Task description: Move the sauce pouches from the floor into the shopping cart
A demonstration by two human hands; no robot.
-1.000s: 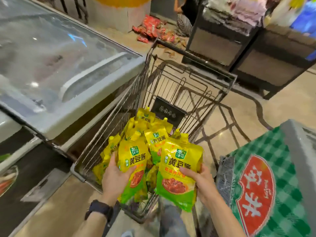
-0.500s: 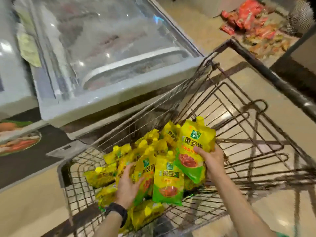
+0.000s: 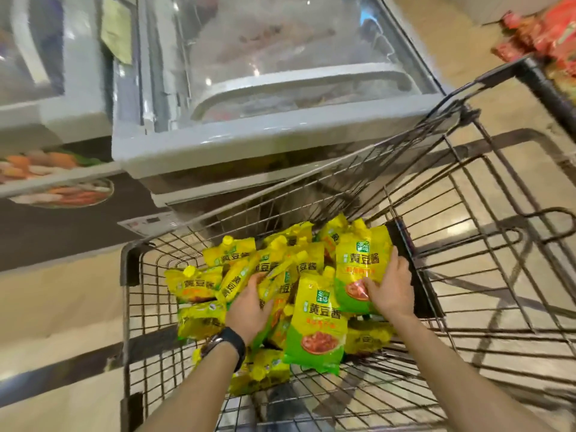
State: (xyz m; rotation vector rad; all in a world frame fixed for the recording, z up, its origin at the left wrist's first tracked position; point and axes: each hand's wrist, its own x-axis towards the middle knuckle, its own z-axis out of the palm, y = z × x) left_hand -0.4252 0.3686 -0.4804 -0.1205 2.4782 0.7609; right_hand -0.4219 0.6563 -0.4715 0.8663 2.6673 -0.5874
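Step in hand: placement. Both hands are inside the shopping cart (image 3: 127,307), settling pouches onto the pile.
Sauce pouches (image 3: 311,316): heaped in the basket between its left wall and the black panel (image 3: 414,275), leaning on one another. None shows on the floor (image 3: 46,307) in this view.
Right hand (image 3: 389,291): grips the upright pouch (image 3: 363,260) by its right edge, thumb across the face.
Left hand (image 3: 249,304): lies on the pile with fingers extended. It appears to hold nothing, though the fingertips are partly buried.
Next move: release the pouch, lift both hands straight up over the rim, and go back for any remaining stock.
Edges: wire walls on both sides; the freezer (image 3: 249,141) stands just beside the cart.
Open room: bare wire floor nearest the person and to the right of the panel.
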